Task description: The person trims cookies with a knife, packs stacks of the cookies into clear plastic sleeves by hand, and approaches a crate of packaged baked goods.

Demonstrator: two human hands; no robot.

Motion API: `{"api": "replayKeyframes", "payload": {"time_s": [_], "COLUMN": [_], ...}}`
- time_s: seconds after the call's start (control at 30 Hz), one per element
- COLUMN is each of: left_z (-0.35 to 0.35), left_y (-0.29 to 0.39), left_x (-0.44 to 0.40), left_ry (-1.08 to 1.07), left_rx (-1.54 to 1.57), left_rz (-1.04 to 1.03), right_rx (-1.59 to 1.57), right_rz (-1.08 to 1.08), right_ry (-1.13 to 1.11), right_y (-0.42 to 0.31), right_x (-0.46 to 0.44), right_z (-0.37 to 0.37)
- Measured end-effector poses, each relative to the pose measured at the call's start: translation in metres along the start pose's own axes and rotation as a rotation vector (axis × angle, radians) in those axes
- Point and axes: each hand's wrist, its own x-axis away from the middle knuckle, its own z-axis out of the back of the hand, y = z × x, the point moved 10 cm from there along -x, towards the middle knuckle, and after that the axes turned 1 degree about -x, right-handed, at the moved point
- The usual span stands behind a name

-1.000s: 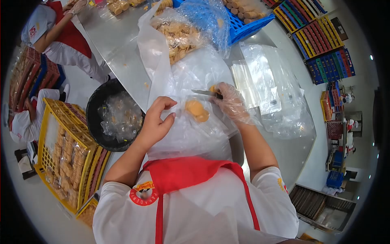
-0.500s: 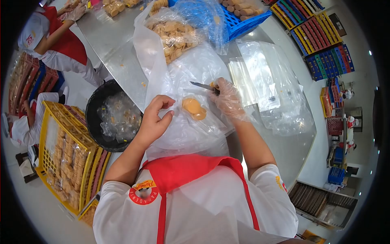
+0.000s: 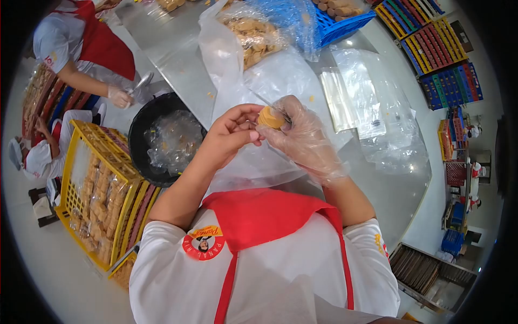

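A small stack of round tan biscuits (image 3: pixel 271 117) is raised between my two hands, above the white plastic sheet. My bare left hand (image 3: pixel 231 134) is closed, its fingertips pinched at the left side of the stack. Exactly what lies between those fingertips is hidden. My right hand (image 3: pixel 305 132), in a clear plastic glove, closes round the stack's right side. It also keeps the knife (image 3: pixel 261 97), whose thin blade points up and left; the handle is covered. Beyond my hands, a large clear bag of biscuits (image 3: pixel 252 40) lies on the sheet.
Flat clear bags (image 3: pixel 367 97) lie on the metal table (image 3: pixel 167 48) to the right. A blue crate (image 3: pixel 345 27) stands at the back. A black bin (image 3: pixel 141 154) with plastic scraps and yellow crates (image 3: pixel 97 189) are at left. A co-worker (image 3: pixel 91 54) stands at upper left.
The biscuits have been lifted off the plastic. My left hand has moved in and closed beside them; my right hand has brought the knife to the stack. The co-worker's hand has come down.
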Motion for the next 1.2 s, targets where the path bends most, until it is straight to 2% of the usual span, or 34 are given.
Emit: {"api": "replayKeyframes", "payload": {"time_s": [0.1, 0.2, 0.3, 0.43, 0.6, 0.7, 0.8, 0.87, 1.0, 1.1, 1.2], "left_z": [0.016, 0.023, 0.030, 0.034, 0.042, 0.051, 0.068, 0.077, 0.094, 0.104, 0.107], "left_y": [-0.002, 0.001, 0.008, 0.014, 0.022, 0.033, 0.052, 0.065, 0.081, 0.083, 0.086], "left_x": [0.011, 0.026, 0.037, 0.045, 0.057, 0.066, 0.079, 0.089, 0.104, 0.111, 0.116], "left_ry": [0.047, 0.089, 0.114, 0.122, 0.136, 0.192, 0.273, 0.347, 0.466, 0.500, 0.517], "left_rx": [0.104, 0.099, 0.092, -0.085, -0.128, -0.122, -0.195, -0.269, -0.378, -0.432, -0.414], "left_rz": [0.019, 0.019, -0.032, -0.110, -0.169, -0.234, -0.307, -0.358, -0.425, -0.443, -0.464], "right_rx": [0.136, 0.132, 0.163, 0.136, 0.007, 0.169, 0.349, 0.293, 0.325, 0.460, 0.423], "right_rz": [0.058, 0.231, 0.279, 0.261, 0.265, 0.116, 0.224, 0.211, 0.217, 0.370, 0.361], "right_ry": [-0.028, -0.037, -0.012, -0.112, -0.190, -0.134, -0.038, -0.048, -0.101, -0.193, -0.250], "right_y": [0.003, -0.005, -0.006, -0.005, 0.003, 0.007, -0.010, -0.008, 0.001, -0.014, -0.019], "right_x": [0.000, 0.007, 0.011, 0.011, 0.006, 0.004, 0.003, 0.008, 0.016, 0.015, 0.013], "right_z": [-0.021, -0.039, -0.047, -0.060, -0.074, -0.065, -0.060, -0.062, -0.074, -0.092, -0.101]}}
